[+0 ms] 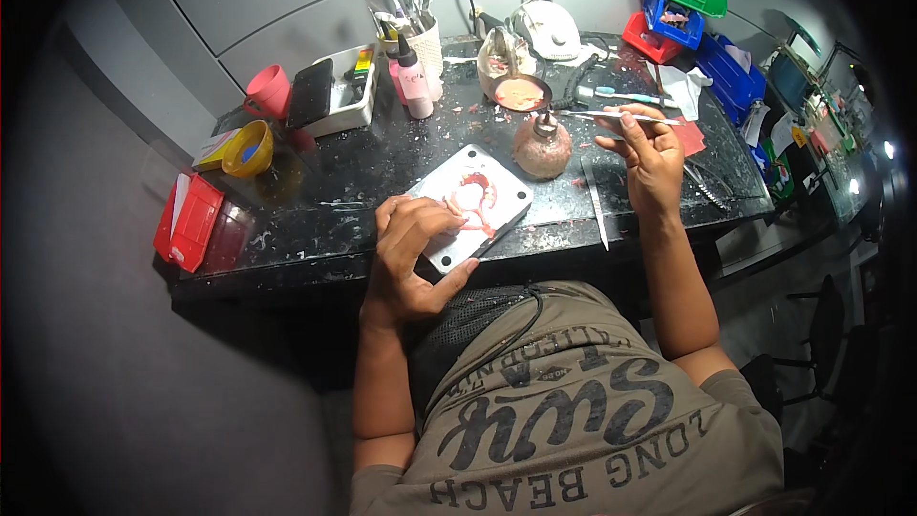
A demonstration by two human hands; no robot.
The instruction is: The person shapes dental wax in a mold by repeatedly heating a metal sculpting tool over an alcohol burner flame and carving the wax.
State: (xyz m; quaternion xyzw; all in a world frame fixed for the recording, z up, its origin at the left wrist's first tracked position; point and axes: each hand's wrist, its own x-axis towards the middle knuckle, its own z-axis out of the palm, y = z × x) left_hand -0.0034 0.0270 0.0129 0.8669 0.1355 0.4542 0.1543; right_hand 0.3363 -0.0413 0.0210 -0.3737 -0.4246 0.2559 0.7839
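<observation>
My left hand [415, 248] is closed on the near left side of a white plate [511, 196] with black round dots at its corners. Its fingers lie over the top and its thumb is by the front edge. On the plate sits a pink and red wax dental piece [489, 193] with a white middle, partly covered by my fingers. Raised at the right, my right hand [648, 148] pinches a thin metal wax spatula [621, 116]. The spatula's far end points left, just above the wick of a round, wax-spattered spirit burner [543, 148]. Whether a flame burns, I cannot make out.
Behind the burner is a small pan of pink wax [522, 93]. A long metal blade [595, 203] and a toothbrush [626, 96] lie rightward. Bottles [415, 86], a white tray [355, 115], a yellow bowl [246, 148] and a red bin [198, 229] stand left.
</observation>
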